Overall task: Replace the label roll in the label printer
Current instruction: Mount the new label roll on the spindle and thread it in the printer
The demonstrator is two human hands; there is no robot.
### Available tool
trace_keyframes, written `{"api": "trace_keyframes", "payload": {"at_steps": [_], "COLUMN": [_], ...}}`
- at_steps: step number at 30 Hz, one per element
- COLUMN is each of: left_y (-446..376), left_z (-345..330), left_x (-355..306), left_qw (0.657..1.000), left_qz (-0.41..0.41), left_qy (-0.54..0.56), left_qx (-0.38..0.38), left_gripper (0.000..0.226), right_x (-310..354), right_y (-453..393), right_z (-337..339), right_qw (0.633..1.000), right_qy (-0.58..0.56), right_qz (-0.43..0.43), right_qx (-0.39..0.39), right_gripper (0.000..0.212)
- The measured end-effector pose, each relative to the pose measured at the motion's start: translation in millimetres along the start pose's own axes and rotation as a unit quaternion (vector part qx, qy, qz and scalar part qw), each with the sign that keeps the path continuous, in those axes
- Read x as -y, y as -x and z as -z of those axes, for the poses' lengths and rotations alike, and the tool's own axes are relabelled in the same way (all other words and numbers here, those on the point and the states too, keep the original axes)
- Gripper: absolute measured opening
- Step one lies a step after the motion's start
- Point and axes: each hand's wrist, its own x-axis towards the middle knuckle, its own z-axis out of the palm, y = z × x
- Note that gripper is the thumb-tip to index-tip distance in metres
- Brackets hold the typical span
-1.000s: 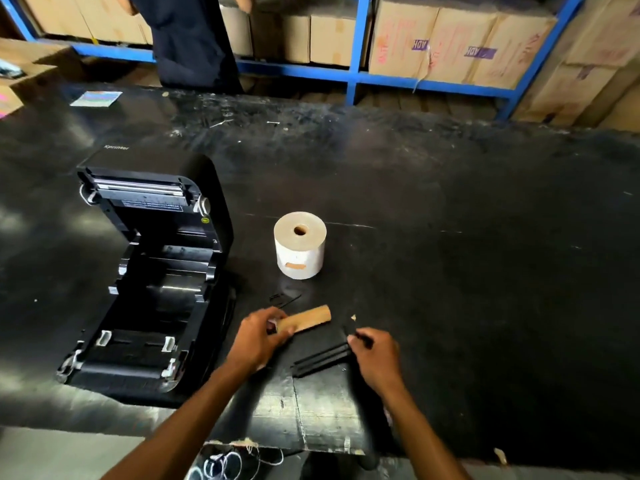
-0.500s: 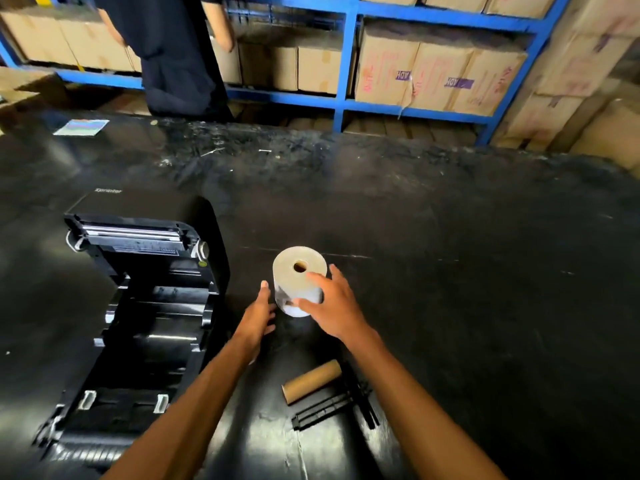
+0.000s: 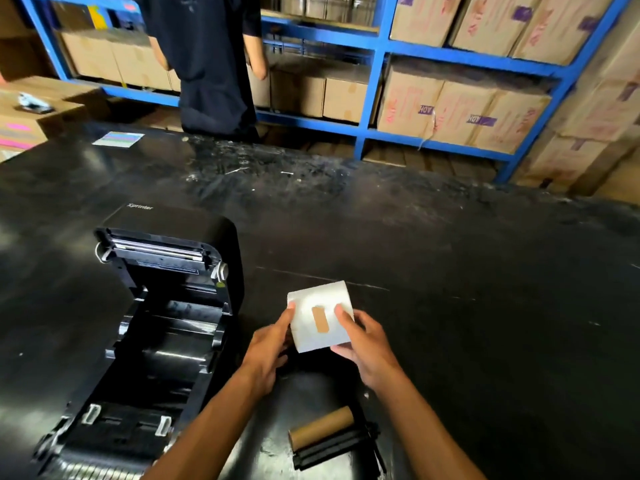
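Nearest, at 6 o'clock on the black table (image 3: 450, 271): an empty cardboard tube (image 3: 320, 429) lying on its side, touching a black plastic spindle (image 3: 332, 448) just below it. Above these, both hands hold the white label roll (image 3: 320, 320) lifted, roll turned sideways, a strip of brown tape (image 3: 322, 318) on its outer wrap facing the camera. Left hand (image 3: 266, 351) grips the roll's left end, fingers curled around it; right hand (image 3: 367, 344) clamps the right end, thumb on the front face. At 9 o'clock, the black printer (image 3: 152, 327) stands beside the hands with its lid raised, roll bay bare. Farther, 11 o'clock, a coloured sheet (image 3: 118, 138) lies near the far table edge. Beyond, 12 o'clock, a person in dark clothes (image 3: 207, 64) faces blue shelving (image 3: 375, 98) stacked with cardboard boxes (image 3: 460, 112).
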Motion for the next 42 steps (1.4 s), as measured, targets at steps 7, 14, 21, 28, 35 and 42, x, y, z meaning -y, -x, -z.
{"api": "trace_keyframes", "payload": {"at_steps": [7,14,21,28,35,42], "left_y": [28.2,58.2,88.0,95.3,101.7,105.3], "left_z": [-25.6,-43.4,-59.1,-52.4,-28.4,-3.3], "left_x": [6.8,9.8,24.7,27.2,42.6,44.0], "left_qw": [0.996,0.997,0.998,0.998,0.995,0.996], "left_qz": [0.021,-0.074,-0.056,-0.010,-0.010,-0.005], "left_qy": [0.061,0.001,-0.006,0.050,0.071,0.087], "left_qx": [0.055,0.002,0.022,0.036,0.065,0.037], "left_gripper": [0.051,0.058,0.055,0.054,0.044,0.035], "right_x": [-13.8,-20.6,-33.9,-75.0,-128.8,-108.5], "right_y": [40.1,64.3,87.0,98.8,81.6,64.4], "right_z": [20.0,31.2,46.1,124.3,149.3,124.2], "right_qw": [0.998,0.864,0.897,0.942,0.879,0.853], "right_qy": [0.034,0.315,0.213,0.118,0.398,0.444], "right_qz": [0.055,0.364,0.361,0.212,0.113,0.143], "right_qx": [-0.020,-0.146,-0.143,-0.230,-0.239,-0.234], "right_gripper": [0.019,0.028,0.010,0.014,0.013,0.026]}}
